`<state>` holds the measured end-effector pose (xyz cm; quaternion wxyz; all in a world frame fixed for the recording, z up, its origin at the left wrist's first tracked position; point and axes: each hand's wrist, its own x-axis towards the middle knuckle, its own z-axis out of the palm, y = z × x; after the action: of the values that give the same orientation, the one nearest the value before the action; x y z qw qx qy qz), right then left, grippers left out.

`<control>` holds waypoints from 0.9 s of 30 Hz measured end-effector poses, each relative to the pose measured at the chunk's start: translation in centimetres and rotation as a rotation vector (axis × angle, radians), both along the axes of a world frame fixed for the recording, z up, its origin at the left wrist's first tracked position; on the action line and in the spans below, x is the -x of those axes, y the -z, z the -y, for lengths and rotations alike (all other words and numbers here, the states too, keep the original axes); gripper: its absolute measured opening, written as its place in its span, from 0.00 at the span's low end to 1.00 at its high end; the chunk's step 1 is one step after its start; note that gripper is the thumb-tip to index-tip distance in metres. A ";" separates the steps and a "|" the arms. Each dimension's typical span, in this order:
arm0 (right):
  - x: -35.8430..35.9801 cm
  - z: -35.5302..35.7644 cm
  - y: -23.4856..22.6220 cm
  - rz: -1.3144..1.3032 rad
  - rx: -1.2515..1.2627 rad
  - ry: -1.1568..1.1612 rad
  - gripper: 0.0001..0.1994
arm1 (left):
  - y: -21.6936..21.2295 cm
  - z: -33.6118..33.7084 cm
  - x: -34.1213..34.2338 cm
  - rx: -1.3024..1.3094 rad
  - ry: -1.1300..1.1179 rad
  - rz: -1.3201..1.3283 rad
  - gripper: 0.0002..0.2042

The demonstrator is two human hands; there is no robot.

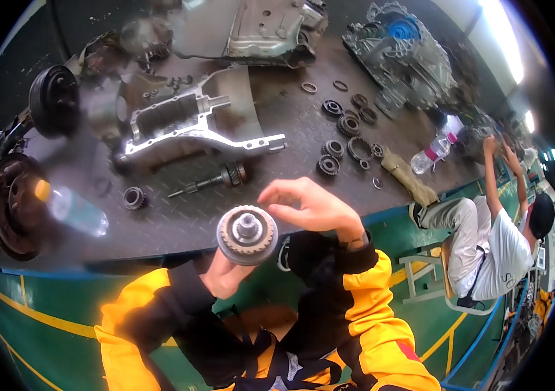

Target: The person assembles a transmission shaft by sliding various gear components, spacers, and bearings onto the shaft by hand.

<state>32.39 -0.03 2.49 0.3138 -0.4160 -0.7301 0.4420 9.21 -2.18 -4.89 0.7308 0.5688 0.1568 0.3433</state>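
Upright above the table's near edge stands a gear on a shaft (247, 242), its toothed ring and central stub facing up. My left hand (222, 277) grips it from below, its fingers mostly hidden beneath the gear. Just right of the gear, my right hand (313, 205) is held with thumb and forefinger curved and apart, nothing between them. Beyond both hands lies a splined shaft with a gear (209, 180). A small dark gear (135, 198) sits off to the left.
A metal housing (212, 127) lies mid-table. Several loose gears and rings (349, 124) are at right, beside a rolled cloth (409, 177) and a bottle (432, 154). Another bottle (75, 210) lies left by a brake drum (10, 208). A seated co-worker (505, 228) works at far right.
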 end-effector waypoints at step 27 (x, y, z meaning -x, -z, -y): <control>0.3 0.1 3.1 0.021 0.133 -0.306 0.18 | 1.0 -0.5 -0.1 0.097 0.059 0.020 0.07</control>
<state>32.08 -0.17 -0.63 0.2071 -0.3245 -0.7572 0.5277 9.29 -1.68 -5.93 0.7687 0.5337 0.1491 0.3194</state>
